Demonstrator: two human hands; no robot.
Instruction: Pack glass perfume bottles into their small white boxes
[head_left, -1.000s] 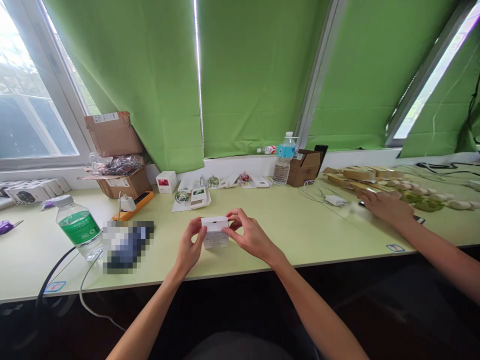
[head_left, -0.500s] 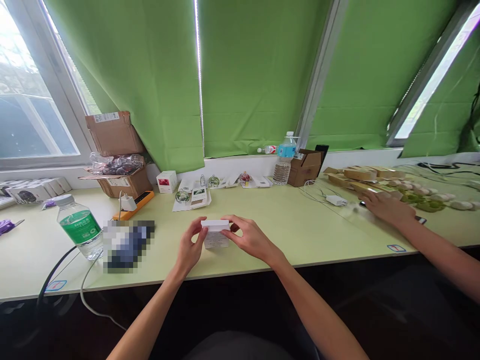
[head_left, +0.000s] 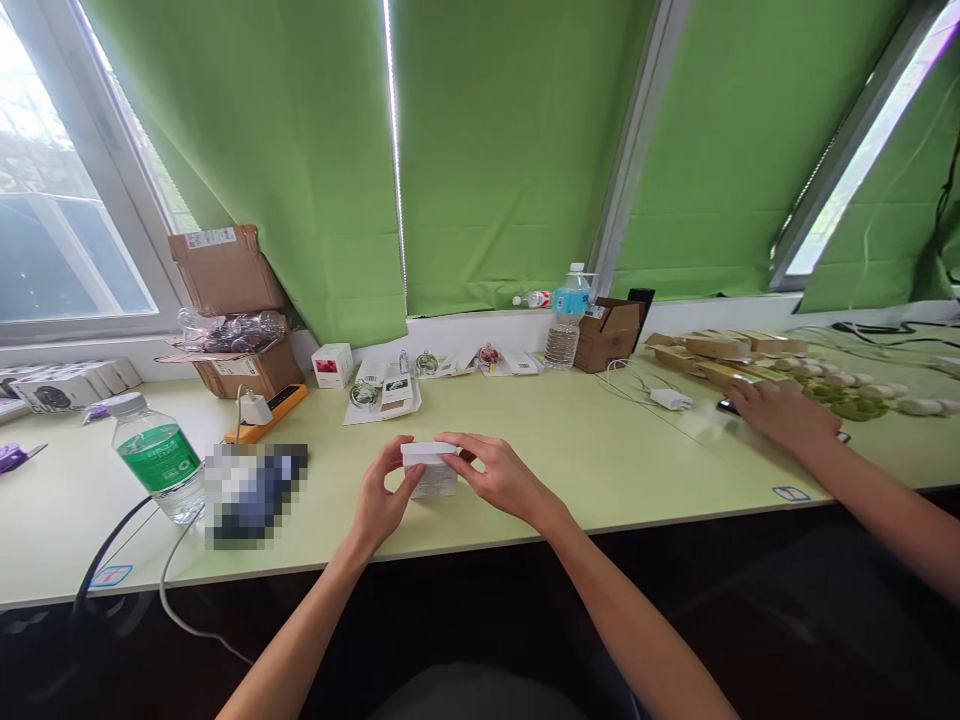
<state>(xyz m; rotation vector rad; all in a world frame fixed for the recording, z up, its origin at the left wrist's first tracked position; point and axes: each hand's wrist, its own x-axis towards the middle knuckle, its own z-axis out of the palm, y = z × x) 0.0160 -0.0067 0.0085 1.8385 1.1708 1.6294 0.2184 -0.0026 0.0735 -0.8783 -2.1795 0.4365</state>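
Note:
A small white cardboard box (head_left: 436, 482) with fine print on its near face stands on the table between my hands. My left hand (head_left: 382, 496) grips its left side, the thumb pressed across the printed face near the top. On the right, my right hand (head_left: 501, 478) holds the upper right corner between thumb and fingers. The white top flap is visible between the fingertips. Whatever the box contains is hidden. Behind it lie opened white packages with a green glass-like ornament (head_left: 364, 394) and a red one (head_left: 489, 355).
A green-labelled water bottle (head_left: 159, 460), an orange power strip (head_left: 281, 410) and an open brown carton (head_left: 251, 370) stand left. At the back are a small white box (head_left: 332, 365) and a large bottle (head_left: 568, 318). On the right, another person's hand (head_left: 784, 415) rests near a white charger (head_left: 670, 399).
My left thumb has shifted right and down across the box's face. My right fingers have slid slightly left along its top. The other person's hand has moved slightly right.

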